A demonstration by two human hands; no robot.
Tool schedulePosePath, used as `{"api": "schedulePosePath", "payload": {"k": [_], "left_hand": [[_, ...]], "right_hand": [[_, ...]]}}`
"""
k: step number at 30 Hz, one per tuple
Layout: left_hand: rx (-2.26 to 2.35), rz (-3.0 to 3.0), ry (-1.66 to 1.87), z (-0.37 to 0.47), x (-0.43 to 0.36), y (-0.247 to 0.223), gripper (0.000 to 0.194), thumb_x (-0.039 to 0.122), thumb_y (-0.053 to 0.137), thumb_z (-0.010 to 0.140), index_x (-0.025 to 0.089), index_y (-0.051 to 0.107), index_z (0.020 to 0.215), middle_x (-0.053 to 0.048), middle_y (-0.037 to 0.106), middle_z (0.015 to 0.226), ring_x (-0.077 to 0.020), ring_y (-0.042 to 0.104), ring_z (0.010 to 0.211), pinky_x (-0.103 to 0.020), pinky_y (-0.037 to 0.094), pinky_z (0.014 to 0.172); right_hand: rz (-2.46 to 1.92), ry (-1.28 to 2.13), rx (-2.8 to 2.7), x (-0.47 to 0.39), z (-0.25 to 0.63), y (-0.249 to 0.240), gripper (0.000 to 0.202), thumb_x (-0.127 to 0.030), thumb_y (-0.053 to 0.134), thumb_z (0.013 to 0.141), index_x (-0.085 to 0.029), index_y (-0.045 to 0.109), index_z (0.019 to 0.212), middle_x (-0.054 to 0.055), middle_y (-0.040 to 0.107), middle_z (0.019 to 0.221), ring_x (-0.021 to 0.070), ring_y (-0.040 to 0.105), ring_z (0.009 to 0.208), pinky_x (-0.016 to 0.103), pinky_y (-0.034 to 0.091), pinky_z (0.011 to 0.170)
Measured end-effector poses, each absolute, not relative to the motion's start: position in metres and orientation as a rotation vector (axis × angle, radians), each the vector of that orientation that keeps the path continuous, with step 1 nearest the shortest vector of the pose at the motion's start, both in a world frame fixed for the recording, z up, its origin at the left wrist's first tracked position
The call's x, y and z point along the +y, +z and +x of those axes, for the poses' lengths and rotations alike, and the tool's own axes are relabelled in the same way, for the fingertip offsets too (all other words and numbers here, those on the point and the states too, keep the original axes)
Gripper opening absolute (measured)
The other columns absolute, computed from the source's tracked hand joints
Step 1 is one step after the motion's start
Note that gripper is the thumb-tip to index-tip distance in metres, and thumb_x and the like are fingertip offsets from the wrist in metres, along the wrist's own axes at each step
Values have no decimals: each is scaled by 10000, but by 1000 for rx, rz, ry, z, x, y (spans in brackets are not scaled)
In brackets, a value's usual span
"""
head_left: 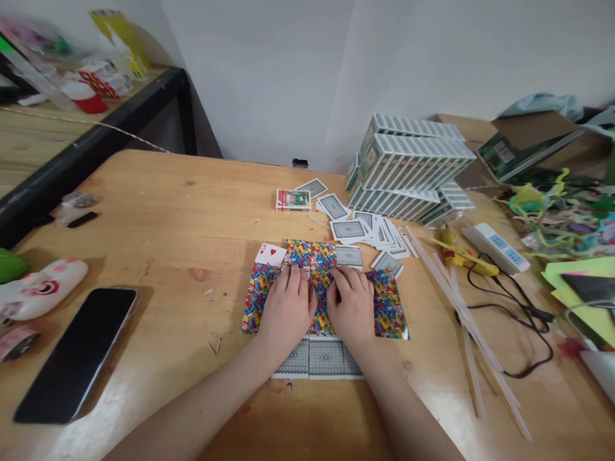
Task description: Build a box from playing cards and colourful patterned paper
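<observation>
A colourful patterned paper [391, 307] lies on the table over grey-backed playing cards [327, 356], whose row shows along its near edge. A thin dark seam runs down the paper's middle. My left hand [287, 304] rests on the left half, fingers side by side and bent down at the tips. My right hand [352, 304] presses on the right half with its fingers bent and thumb apart. Both hands' fingertips are partly hidden. Beyond my left fingers, a three of hearts [271, 254] lies at the paper's upper left corner. Another grey-backed card [348, 256] shows beyond my right fingers.
Loose cards [384, 234] and a card box [293, 200] lie farther back, before stacked card packs [413, 160]. To the right are translucent sticks [473, 333], a yellow glue gun [461, 256] with its cord, and a power strip [497, 248]. A phone [79, 355] lies left.
</observation>
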State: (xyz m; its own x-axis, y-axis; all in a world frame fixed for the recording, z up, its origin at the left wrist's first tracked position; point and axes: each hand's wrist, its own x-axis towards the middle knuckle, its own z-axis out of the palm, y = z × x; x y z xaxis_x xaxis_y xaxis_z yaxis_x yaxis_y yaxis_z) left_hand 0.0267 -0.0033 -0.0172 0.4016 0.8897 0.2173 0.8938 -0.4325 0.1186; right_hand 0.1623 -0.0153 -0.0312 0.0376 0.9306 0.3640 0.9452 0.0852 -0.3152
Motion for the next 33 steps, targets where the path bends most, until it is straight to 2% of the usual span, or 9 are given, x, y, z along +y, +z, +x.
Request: {"api": "schedulePosePath", "payload": {"k": [11,33], "left_hand": [[-1711,-2608,-330,28,-3,-15,433,259,361,878,18,516,1203,-197,522,1244,-322,454,1178,-434,421,942],[-1767,-2616,-298,31,-1,-13,446,262,348,872,37,481,1234,-204,440,1340,-326,391,1244,-457,380,924]], "right_hand": [[-1891,-31,-1899,-16,162,-32,320,-170,461,819,-182,591,1112,76,598,1118,235,471,1056,387,346,891],[-1879,-28,-1925,-13,162,-32,366,-157,435,821,-169,575,1159,101,568,1178,250,455,1123,423,366,939]]}}
